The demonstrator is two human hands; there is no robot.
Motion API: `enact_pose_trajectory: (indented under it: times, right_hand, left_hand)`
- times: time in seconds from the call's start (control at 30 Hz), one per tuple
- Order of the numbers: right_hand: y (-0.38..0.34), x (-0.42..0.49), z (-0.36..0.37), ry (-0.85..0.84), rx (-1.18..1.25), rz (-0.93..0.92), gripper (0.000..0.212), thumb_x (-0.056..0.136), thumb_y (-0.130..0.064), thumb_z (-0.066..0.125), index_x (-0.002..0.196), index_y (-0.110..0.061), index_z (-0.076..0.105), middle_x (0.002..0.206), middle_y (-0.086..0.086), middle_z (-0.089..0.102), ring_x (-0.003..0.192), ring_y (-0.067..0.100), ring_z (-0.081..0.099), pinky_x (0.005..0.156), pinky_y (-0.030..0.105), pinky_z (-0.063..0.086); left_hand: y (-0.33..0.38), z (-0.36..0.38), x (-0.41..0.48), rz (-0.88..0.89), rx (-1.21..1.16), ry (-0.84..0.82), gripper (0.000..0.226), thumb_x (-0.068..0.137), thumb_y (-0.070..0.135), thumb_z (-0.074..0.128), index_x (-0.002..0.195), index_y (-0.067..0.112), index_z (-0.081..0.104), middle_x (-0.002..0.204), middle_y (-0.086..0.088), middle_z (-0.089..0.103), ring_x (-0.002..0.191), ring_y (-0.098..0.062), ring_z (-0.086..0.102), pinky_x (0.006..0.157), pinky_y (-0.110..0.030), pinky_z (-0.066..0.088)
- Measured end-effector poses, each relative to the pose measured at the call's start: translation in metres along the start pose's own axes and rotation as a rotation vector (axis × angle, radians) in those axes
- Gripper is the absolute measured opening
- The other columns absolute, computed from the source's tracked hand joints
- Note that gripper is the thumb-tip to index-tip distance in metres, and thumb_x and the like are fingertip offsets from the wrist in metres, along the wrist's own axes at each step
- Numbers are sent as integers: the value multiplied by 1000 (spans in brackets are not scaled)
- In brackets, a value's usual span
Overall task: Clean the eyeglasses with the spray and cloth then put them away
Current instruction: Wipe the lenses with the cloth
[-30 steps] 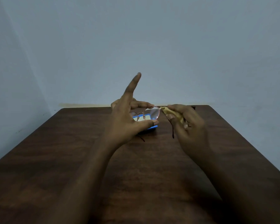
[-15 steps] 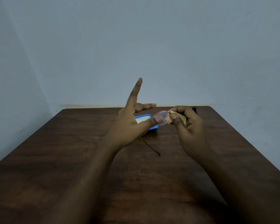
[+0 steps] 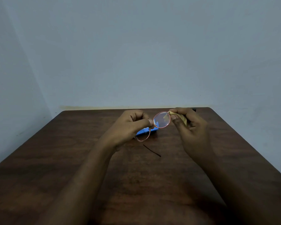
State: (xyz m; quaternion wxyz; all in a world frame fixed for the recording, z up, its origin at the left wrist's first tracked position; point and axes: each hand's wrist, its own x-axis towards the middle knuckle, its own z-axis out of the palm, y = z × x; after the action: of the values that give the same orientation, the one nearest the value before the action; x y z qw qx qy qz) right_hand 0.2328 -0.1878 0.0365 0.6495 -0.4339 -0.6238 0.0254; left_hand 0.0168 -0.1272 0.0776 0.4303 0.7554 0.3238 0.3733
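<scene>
A dark brown wooden table stretches out before me to a pale blue-grey wall. At its far edge sits a small black thing; I cannot tell what.

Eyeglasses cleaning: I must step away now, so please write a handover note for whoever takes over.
Left hand pinches the eyeglasses near the bridge, above the table.
Right hand holds the yellow cloth at the outer rim of one lens.
Blue container lies on the table behind them; no spray in view.
Done: wiping under way; spraying cannot be judged.
Left: finish both lenses, put the eyeglasses away.
</scene>
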Motion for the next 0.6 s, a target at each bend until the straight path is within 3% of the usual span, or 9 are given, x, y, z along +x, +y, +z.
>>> enact_pose_trajectory:
  times: [0.1, 0.23, 0.33, 0.47, 0.6]
  right_hand:
    - [3, -1, -1, 35, -44, -32, 19, 98, -7, 73, 114, -15, 79, 111, 0, 72, 106, 18, 69, 87, 33, 54]
    - [4, 1, 0, 6, -53, -70, 16, 100, -15, 72, 113, -20, 77, 107, -9, 73, 102, 17, 70, 83, 28, 52]
    - [5, 2, 1, -12, -66, -81, 13, 100, -17, 71, 112, -18, 76, 107, -10, 74, 103, 17, 71, 84, 34, 55]
    - [6, -1, 3, -7, -18, -41, 13, 99, -18, 73, 110, -23, 76, 107, -13, 75, 104, 17, 73, 87, 39, 58]
    - [5, -4, 7, -7, 20, -3, 14, 98, -19, 73, 111, -21, 77, 106, -10, 76, 104, 17, 74, 88, 47, 61]
  left_hand:
    - [-3, 3, 1, 5, -13, 38, 19, 87, 24, 71, 80, 7, 75, 91, -11, 79, 92, -18, 73, 96, -49, 55]
    - [0, 2, 3, 39, -19, 111, 28, 80, 37, 71, 76, 10, 75, 87, -21, 73, 82, -19, 63, 83, -43, 49]
    - [-1, 1, 5, 56, -18, 157, 34, 76, 46, 71, 74, 13, 76, 85, -18, 74, 83, -21, 65, 89, -54, 54]
    - [-7, 2, 7, 61, -4, 199, 28, 75, 45, 70, 71, 18, 75, 80, -4, 78, 87, -24, 71, 95, -55, 54]
    - [-10, 3, 9, 73, -3, 225, 25, 78, 41, 71, 70, 18, 76, 80, -6, 77, 88, -28, 72, 95, -55, 54]
